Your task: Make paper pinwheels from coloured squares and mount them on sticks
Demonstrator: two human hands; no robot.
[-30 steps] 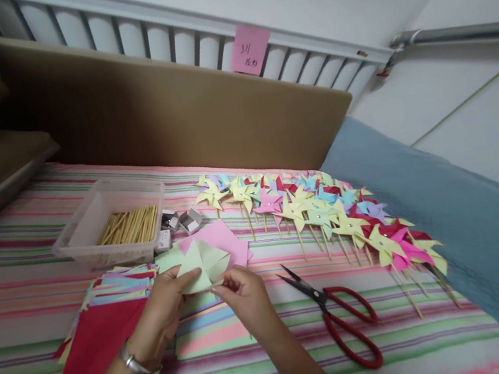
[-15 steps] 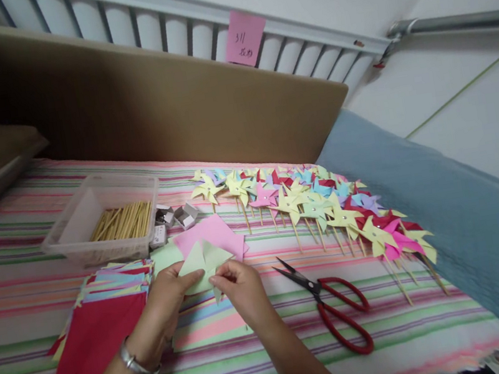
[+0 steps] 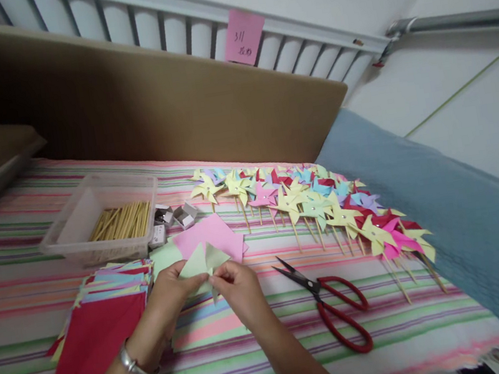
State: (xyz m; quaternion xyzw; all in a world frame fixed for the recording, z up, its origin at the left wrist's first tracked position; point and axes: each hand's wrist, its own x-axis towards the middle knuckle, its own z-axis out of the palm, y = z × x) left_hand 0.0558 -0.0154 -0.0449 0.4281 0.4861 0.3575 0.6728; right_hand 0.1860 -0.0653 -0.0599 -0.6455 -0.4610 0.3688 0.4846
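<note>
Nearby, a clear tub (image 3: 71,231) holds sticks (image 3: 123,222) beyond the pinched green paper (image 3: 193,264).

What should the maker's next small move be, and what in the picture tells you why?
Probably to fold another loose corner of the pale green paper to its middle with the right hand, the left hand steadying it. Both hands pinch near the middle, far-side flaps stand up, and the pinwheels nearby have corners drawn to their centres.

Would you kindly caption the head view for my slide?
Left hand and right hand hold pale green paper near red-handled scissors and pinwheels.
</note>
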